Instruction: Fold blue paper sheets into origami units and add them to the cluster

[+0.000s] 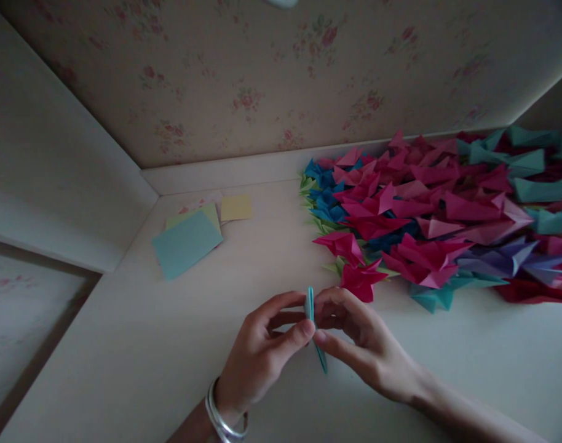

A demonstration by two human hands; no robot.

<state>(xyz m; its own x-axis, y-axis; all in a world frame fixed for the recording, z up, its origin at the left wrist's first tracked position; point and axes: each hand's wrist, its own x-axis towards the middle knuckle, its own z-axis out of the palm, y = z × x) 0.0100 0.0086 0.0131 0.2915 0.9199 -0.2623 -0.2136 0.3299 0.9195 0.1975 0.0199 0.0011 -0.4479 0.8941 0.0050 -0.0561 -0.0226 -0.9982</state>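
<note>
A folded teal paper piece [314,326] stands on edge between my two hands, just above the pale table [124,344]. My left hand [262,354], with silver bangles at the wrist, pinches it from the left with thumb and fingers. My right hand [359,344] pinches the same piece from the right. Both hands are closed on the paper near the table's front middle.
A big heap of folded origami pieces [438,221] in pink, red, blue, teal, purple and green covers the right back of the table. Flat paper sheets, teal [186,243], green and yellow [236,207], lie at the back left. A floral wall [262,80] rises behind.
</note>
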